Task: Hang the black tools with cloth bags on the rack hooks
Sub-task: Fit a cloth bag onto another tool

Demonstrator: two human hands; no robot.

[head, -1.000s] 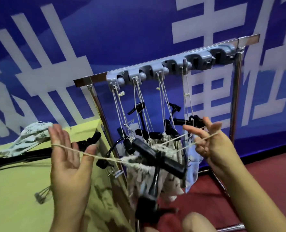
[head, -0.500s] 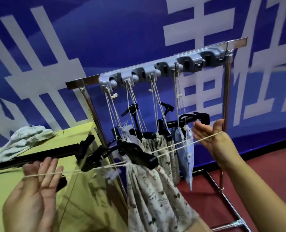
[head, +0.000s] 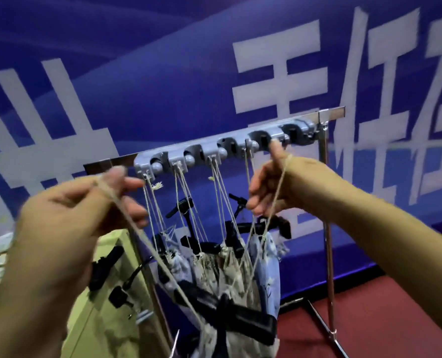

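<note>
Blk tool [head: 238, 315] w/ cloth bag [head: 238, 342], hand-strung

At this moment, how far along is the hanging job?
Done: four bagged tools hang by their strings from the left hooks of the rack's grey hook strip. In hand: the left hand and right hand hold up the drawstring of a fifth bagged tool, not yet hooked. Left: the free hooks at the right end, and at least one more tool on the table.
</note>
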